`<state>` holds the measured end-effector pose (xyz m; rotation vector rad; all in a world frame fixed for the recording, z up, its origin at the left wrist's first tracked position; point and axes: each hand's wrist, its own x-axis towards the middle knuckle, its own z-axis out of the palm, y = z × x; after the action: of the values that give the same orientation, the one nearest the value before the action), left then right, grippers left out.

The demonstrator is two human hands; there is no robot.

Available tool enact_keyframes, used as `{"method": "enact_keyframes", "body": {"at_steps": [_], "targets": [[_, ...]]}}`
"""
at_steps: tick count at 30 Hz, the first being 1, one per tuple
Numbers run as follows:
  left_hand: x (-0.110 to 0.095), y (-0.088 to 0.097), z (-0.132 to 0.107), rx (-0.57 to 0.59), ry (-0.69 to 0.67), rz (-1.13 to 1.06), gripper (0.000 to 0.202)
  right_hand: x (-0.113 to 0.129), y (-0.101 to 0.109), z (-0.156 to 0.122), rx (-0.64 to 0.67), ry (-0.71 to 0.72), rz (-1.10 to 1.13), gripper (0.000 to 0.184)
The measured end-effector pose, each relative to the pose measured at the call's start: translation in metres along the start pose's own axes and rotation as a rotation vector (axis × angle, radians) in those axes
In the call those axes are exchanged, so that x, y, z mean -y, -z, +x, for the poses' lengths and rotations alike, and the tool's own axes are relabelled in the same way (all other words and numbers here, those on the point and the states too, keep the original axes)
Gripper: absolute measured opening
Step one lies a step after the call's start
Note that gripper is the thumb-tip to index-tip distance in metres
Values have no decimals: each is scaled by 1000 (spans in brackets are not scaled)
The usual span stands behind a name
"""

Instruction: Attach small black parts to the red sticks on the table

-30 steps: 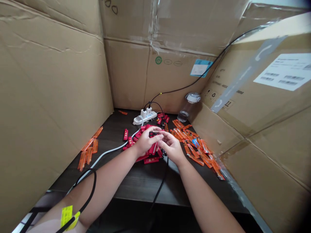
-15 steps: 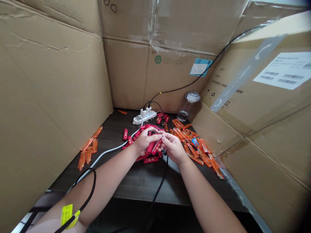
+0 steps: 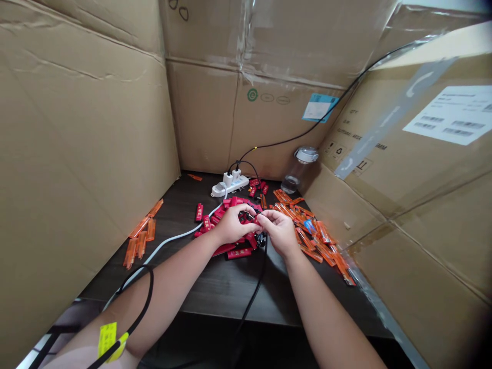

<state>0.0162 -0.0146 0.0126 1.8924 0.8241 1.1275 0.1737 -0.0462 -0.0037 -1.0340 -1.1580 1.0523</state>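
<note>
Dark tabletop (image 3: 215, 292), red lettered packets (image 3: 239, 253) heaped; from here I can't tell what's done. My right hand (image 3: 281, 233) pinches a dark piece (image 3: 259, 213); left hand (image 3: 232, 225) curled, grip unclear.

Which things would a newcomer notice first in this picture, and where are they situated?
Probably the heap of small red pieces at the middle of the dark table, with the left hand and right hand close together over it. Next come the orange pieces spread to the right, and the white power strip behind the heap.
</note>
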Motion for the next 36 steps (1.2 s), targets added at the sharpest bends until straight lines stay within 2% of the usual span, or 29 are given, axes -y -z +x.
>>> {"method": "enact_keyframes", "body": {"at_steps": [4, 11, 17, 25, 29, 33, 36], "targets": [[-1, 5, 0, -5, -27, -16, 29, 1, 3, -1, 81, 28, -54, 23], [7, 4, 0, 75, -48, -70, 35, -6, 4, -2, 98, 106, -318, 22], [8, 1, -2, 123, -57, -133, 34, -12, 9, -1, 109, 248, -488, 23], [-4, -7, -5, 93, -7, -188, 31, -15, 7, -3, -36, 389, -588, 27], [-7, -8, -5, 76, 36, -201, 30, -17, 9, -2, -111, 527, -739, 23], [-8, -10, -4, 48, 52, -207, 29, -15, 11, 0, -133, 661, -901, 19], [-7, -13, -4, 10, 83, -238, 28, -12, 11, 2, -129, 658, -932, 18]]}}
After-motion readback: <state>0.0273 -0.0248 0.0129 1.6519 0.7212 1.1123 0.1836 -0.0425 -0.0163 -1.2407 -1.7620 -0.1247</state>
